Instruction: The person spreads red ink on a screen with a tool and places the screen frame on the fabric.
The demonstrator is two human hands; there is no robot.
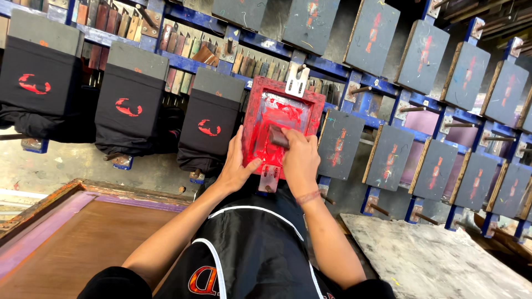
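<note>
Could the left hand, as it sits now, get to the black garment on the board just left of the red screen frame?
Probably yes. The left hand rests on the left edge of the red screen frame, and the black garment hangs on the neighbouring board with nothing between them. The right hand grips the squeegee, off that path.

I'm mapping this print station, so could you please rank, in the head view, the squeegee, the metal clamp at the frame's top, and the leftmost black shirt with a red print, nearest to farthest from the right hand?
1. Squeegee: under the right hand, inside the red screen frame.
2. Metal clamp: above the hand, at the frame's top edge.
3. Leftmost black shirt: far left on the rack.
</note>
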